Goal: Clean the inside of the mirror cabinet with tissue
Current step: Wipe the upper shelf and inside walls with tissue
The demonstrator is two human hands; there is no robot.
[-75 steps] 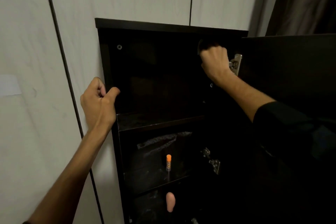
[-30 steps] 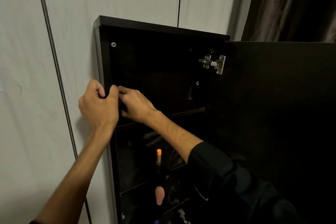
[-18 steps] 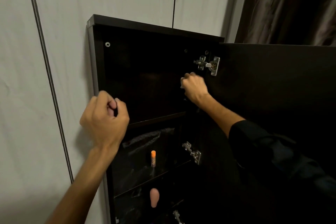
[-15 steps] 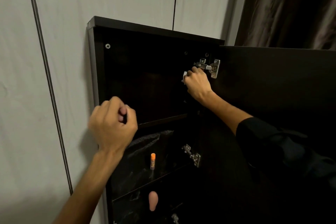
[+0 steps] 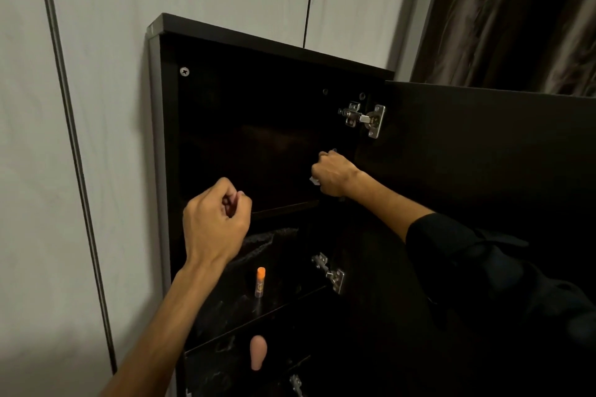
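The dark mirror cabinet [image 5: 258, 39] hangs on a pale wall with its door [image 5: 483, 155] swung open to the right. My right hand [image 5: 333, 172] is inside the top compartment, low against the right side wall below the upper hinge [image 5: 362, 118]. It is closed on a small white tissue [image 5: 314, 180] that peeks out at the fingers. My left hand [image 5: 217, 222] hovers as a loose fist in front of the top shelf's left end, apart from the cabinet frame, with nothing visible in it.
An orange-capped tube [image 5: 260, 282] stands on the second shelf. A pink rounded object [image 5: 258, 351] sits on the shelf below. A second hinge [image 5: 329, 272] is on the right side. Dark curtains [image 5: 516, 10] hang at the upper right.
My right hand has slid down from the upper hinge along the right side wall with the tissue. My left hand let go of the frame earlier and has drifted right.
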